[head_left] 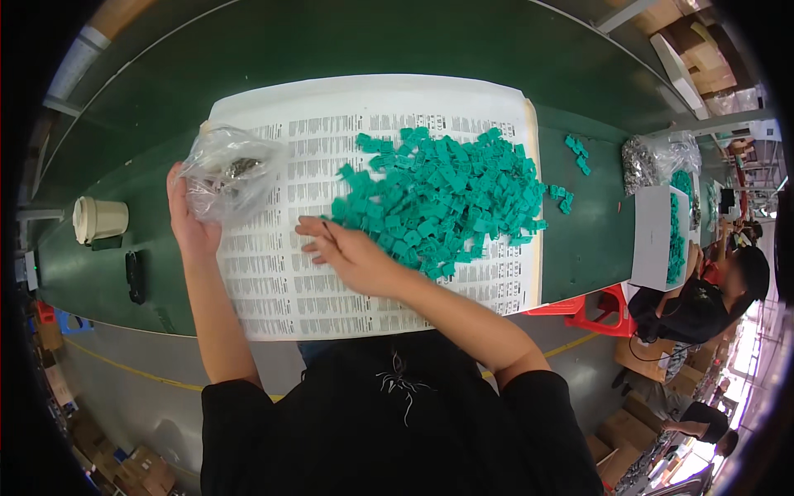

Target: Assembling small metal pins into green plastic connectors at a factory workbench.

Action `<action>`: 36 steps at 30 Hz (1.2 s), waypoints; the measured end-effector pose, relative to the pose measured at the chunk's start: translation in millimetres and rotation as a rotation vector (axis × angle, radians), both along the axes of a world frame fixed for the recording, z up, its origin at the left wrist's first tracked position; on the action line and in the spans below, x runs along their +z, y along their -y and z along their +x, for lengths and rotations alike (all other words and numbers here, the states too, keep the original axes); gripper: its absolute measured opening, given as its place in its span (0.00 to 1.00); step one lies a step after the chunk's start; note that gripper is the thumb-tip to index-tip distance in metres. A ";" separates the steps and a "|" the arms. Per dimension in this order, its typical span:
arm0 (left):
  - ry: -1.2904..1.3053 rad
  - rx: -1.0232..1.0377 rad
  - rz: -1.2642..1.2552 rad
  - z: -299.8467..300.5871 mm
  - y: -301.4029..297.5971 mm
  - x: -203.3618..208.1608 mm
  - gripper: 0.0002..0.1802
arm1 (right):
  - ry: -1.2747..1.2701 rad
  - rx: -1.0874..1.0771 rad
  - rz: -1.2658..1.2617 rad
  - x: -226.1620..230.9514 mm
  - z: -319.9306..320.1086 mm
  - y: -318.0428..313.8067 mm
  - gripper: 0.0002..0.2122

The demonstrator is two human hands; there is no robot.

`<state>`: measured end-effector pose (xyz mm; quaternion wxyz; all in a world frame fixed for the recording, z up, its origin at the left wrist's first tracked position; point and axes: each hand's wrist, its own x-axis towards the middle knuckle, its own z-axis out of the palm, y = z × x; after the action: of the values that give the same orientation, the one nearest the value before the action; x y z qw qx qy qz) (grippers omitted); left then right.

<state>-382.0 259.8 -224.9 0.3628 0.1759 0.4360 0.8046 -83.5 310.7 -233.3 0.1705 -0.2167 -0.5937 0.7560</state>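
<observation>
- Left hand (195, 236): fingers grasp the clear bag (223, 194), presumably steadying its contents.
- Right hand (356, 258): fingers bent beside the green parts (451, 198); whether they grip one cannot be told.
- Printed sheet (281, 101): underlies bag and pile, probably containing loose pieces on the green bench (331, 50).
- Room: red stool (610, 312), right; grey floor (165, 413).

A factory workshop, it seems — long green workbench (331, 50), heaped teal parts (451, 194), cardboard boxes (630, 434), a co-worker (686, 314).

even, fairly bright light on the white sheet (331, 101), glints on the clear plastic bag (217, 197), washed-out glare at lower right, green table (397, 37) edges bowed, dark corners
</observation>
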 end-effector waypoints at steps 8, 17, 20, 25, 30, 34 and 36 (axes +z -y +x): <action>0.048 -0.069 0.050 -3.5 9.6 -29.1 0.21 | 0.022 -0.005 0.283 12.0 4.2 -61.2 0.18; -0.120 -0.119 0.024 18.9 6.6 -31.0 0.25 | -0.093 0.170 -0.134 15.5 40.4 12.9 0.18; -0.076 -0.161 0.035 48.6 3.7 -2.0 0.28 | 0.036 0.034 0.286 8.1 50.0 -0.4 0.17; -0.159 -0.387 0.008 61.3 6.0 22.9 0.30 | 0.128 -0.317 0.338 14.1 38.8 -53.3 0.15; -0.757 -0.447 -0.264 67.2 3.3 51.7 0.31 | 0.278 -0.428 0.941 49.6 -12.3 -49.6 0.17; -1.157 -0.182 -0.563 73.8 21.4 58.8 0.30 | 0.490 -0.310 0.928 36.5 -29.0 -62.3 0.14; -1.046 -0.224 -0.625 64.5 32.6 59.7 0.30 | 0.476 -0.362 0.882 48.3 -37.6 -66.7 0.12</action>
<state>-317.5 227.2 -165.2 0.2176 0.4773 0.7499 0.4030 -121.0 377.5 -185.0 0.2337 -0.3892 -0.8305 0.3228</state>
